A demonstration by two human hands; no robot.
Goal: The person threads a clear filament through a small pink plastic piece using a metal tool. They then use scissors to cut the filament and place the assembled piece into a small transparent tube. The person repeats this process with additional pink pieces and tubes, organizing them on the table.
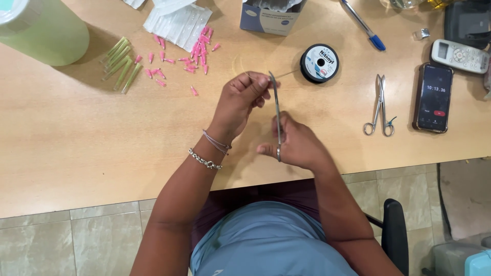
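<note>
Seated at a pale wooden table [76, 143], a person works a length of thin clear line [286, 74] between two bare hands. The left hand [240, 99], wearing two bracelets at the wrist, has its fingertips pressed together in a pinch on the line, which runs taut toward two o'clock to a black spool [319, 63] lying flat on the tabletop. The right hand [296, 145] is closed around the ring handles of a slim steel instrument [277, 110], thumb extended toward nine o'clock; the tool stands nearly upright with its tip meeting the line just beside the left fingertips. Whether its blades are parted or closed cannot be told. The step in hand appears to be gripping or cutting the line close to the pinch, and the next move would call for keeping the line tight and the tip steady on so fine a strand. At three o'clock from the hands lies a second pair of ring-handled forceps [379, 107], with a phone [433, 97] showing a timer beyond it. Toward ten o'clock, pink caps [197, 56] lie scattered near a cluster of green tubes [121, 64], and a blue-and-white box [268, 18] sits at twelve o'clock
</note>
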